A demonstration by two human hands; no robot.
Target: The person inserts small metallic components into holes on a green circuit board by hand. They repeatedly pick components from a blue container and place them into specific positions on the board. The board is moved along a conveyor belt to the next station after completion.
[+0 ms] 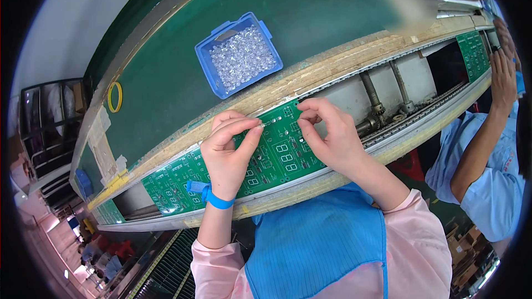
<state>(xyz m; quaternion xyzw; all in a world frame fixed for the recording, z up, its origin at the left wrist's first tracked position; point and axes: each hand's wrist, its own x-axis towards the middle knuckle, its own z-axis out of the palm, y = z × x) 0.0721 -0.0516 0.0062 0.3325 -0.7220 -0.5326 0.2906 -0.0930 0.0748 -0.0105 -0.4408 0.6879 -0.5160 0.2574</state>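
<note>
My left hand, wearing a blue wrist strap, is pinched over a green circuit board. A small clear component shows at its thumb and index fingertips. To its right, my right hand hovers above the same board's far right edge. Its thumb and index finger are apart, and I see nothing between them. The board carries white digit outlines and several small parts. Beyond my hands, a blue bin full of small clear components stands on the green bench top.
The boards lie in a conveyor track with a chain and a threaded rod. Another green board sits farther right, near a co-worker's hand. A yellow tape ring lies at left. A wooden ledge borders the track.
</note>
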